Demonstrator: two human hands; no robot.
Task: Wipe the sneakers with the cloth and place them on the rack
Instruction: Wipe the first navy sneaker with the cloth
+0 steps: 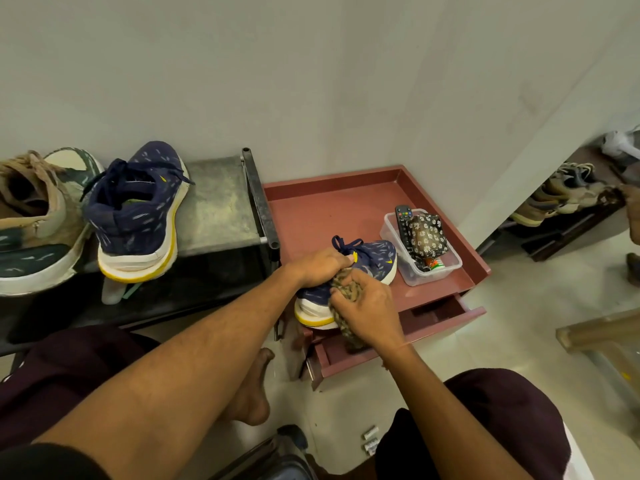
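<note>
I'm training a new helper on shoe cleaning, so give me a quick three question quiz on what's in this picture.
1. True or false: the right hand grips the cloth against the navy sneaker on the red cabinet.
2. Where does the other navy sneaker sit? A on the rack, B in a drawer, C on the floor.
3. What device lies in the clear tub?
Key: 1 true; 2 A; 3 a remote control.

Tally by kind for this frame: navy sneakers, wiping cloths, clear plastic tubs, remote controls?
Navy sneakers: 2, one on the rack, one on the red cabinet
Wiping cloths: 1
Clear plastic tubs: 1
Remote controls: 1
Total: 5
</note>
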